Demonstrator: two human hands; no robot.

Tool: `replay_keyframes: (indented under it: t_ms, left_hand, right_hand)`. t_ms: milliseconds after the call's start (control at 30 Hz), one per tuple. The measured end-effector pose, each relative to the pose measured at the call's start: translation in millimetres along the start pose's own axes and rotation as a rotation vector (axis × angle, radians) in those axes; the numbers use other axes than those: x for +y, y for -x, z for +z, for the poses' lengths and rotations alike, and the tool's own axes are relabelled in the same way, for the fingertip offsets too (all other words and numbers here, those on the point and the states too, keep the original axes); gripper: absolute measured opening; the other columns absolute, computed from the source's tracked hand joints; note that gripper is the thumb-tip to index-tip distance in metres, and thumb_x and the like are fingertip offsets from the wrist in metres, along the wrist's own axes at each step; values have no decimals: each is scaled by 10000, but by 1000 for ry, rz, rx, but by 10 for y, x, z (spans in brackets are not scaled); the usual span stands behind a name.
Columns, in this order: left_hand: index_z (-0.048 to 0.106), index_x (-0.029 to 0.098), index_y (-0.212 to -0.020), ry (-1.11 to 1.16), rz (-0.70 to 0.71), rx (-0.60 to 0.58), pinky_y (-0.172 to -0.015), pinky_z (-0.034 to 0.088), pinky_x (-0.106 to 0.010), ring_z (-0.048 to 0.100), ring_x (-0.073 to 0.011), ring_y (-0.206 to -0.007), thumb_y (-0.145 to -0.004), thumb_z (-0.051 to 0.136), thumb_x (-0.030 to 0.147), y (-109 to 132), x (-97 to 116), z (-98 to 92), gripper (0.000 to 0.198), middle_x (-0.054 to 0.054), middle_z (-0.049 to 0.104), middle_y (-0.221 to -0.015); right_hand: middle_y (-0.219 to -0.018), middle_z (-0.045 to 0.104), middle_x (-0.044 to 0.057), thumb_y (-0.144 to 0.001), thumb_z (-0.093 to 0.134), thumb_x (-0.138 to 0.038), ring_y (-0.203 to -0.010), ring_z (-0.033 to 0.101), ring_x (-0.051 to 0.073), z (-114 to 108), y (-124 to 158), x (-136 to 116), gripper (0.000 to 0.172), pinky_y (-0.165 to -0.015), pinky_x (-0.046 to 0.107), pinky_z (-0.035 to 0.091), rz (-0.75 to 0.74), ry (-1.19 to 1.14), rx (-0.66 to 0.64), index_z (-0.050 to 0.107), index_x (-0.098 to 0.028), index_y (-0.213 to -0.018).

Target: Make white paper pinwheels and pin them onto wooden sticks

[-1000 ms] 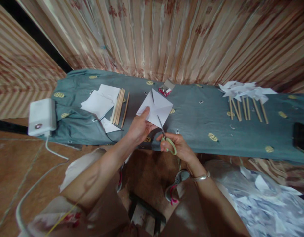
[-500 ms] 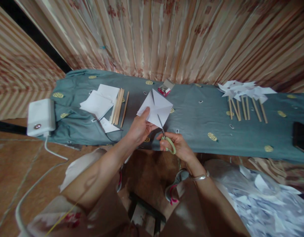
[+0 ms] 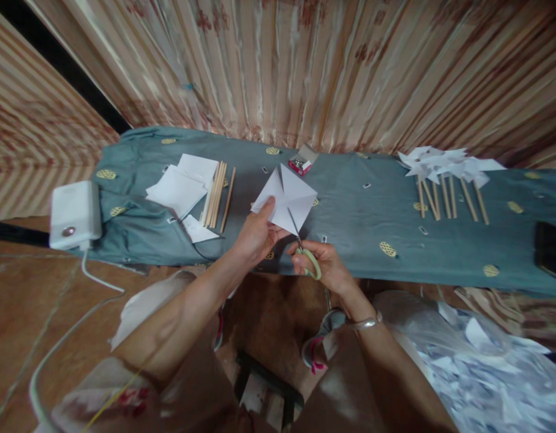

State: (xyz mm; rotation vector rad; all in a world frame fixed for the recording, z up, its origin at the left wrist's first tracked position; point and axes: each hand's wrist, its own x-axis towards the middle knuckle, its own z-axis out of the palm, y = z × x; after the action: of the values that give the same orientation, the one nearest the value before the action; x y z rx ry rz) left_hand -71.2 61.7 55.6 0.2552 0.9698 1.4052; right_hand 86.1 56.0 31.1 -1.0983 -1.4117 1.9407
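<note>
My left hand (image 3: 259, 231) pinches a white square of paper (image 3: 300, 195) at its near left side, thumb on top and fingers beneath. A slit runs inward from the paper's far corner. My right hand (image 3: 325, 264) is wrapped round the green handles of a pair of scissors (image 3: 312, 263). The blades lie at the paper's near corner, pointing toward its middle. Just beyond the paper stands a small open red box (image 3: 300, 165) with shiny metal bits inside. To the left lie several wooden sticks (image 3: 218, 195) and a stack of white paper sheets (image 3: 176, 189).
Several paper pinwheels on sticks (image 3: 449, 165) lie at the right of the cloth-covered table (image 3: 350, 228). A dark phone-like object (image 3: 550, 249) rests at the right edge. A white power bank (image 3: 76, 215) with a cable is at left. A clear bag of white paper pieces (image 3: 489, 373) stands lower right.
The paper and my left hand have shifted very slightly to the right. The scissors stay at the near corner, almost unmoved.
</note>
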Motion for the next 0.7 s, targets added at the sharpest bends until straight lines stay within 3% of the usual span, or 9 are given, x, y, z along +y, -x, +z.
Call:
replay_keyframes:
  t_ms: [467, 700]
  left_hand:
    - [621, 113, -1084, -1, -4, 21, -889, 562, -359, 718, -187, -879, -971, 473, 238, 25, 6, 41, 223, -91, 750, -881]
    - [628, 109, -1068, 3, 3, 10, -916, 545, -378, 716, -195, -896, -958, 509, 258, 29, 16, 42, 220, -99, 748, -894]
  right_hand:
    - [-499, 578, -51, -560, 821, -573, -440, 479, 58, 2, -6, 24, 464, -447, 197, 392, 2, -13, 40, 660, -172, -728]
    - [-483, 571, -56, -540, 855, -498, -441, 482, 65, 17, -16, 19, 403, -441, 201, 386, 2, -22, 51, 660, -177, -688]
